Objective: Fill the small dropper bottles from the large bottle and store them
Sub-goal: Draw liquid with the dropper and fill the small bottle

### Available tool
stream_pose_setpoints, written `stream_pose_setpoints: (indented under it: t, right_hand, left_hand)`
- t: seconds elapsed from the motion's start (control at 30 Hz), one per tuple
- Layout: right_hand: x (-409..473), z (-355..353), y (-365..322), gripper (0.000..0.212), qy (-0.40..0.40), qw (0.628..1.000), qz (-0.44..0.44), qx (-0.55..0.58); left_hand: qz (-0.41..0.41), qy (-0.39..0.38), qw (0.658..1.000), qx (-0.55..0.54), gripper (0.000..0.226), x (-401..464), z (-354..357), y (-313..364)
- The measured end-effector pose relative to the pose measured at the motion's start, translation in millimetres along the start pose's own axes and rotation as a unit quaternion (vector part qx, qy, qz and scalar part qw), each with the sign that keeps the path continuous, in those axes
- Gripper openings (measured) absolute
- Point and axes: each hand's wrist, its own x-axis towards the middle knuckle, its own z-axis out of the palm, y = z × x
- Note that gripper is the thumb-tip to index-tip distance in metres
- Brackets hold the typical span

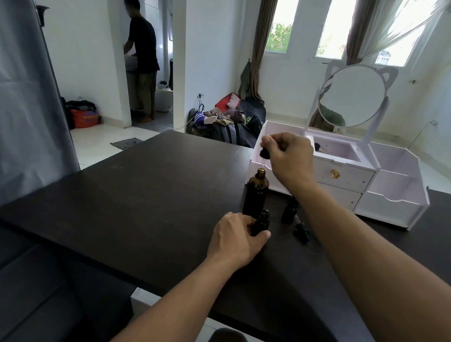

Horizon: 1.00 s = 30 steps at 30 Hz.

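Observation:
A large dark amber bottle (256, 191) stands open and upright on the dark table (140, 206). My right hand (288, 158) pinches a dropper (264, 155) by its bulb, with the glass tube pointing down into the large bottle's neck. In front of the large bottle, my left hand (238, 237) grips a small open dropper bottle (261, 222) that stands on the table. A second small bottle (290, 210) stands to the right, partly hidden by my right forearm. A loose black dropper cap (301, 231) lies beside it.
A white organiser (393, 204) with drawers, open compartments and a round cat-eared mirror (351, 96) stands at the table's back right. Another person stands far off in a doorway at the back left. Bags lie on the floor beyond the table.

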Motion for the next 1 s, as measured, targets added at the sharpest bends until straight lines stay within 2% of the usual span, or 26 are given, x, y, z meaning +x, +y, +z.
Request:
stream_pose_setpoints:
  t: [0.3,0.53,0.87,1.0]
  right_hand:
    - [-5,3,9,0.021,-0.015,1.000,0.015,-0.023]
    - [-2,-5,6,0.020,-0.009,1.000,0.020,0.011]
    - [8,-32,-18,0.017,0.083,0.993,-0.020,0.077]
    - [4,-42,-25,0.019,0.089,0.992,-0.034,0.087]
  left_hand:
    - [0.008,-0.004,1.000,-0.014,0.041,-2,-2,1]
    - [0.000,0.002,1.000,-0.019,0.041,-2,-1,1]
    - [0.006,-0.006,1.000,0.010,0.036,-1,-3,3]
    - [0.014,-0.011,1.000,0.002,0.035,-1,-3,2]
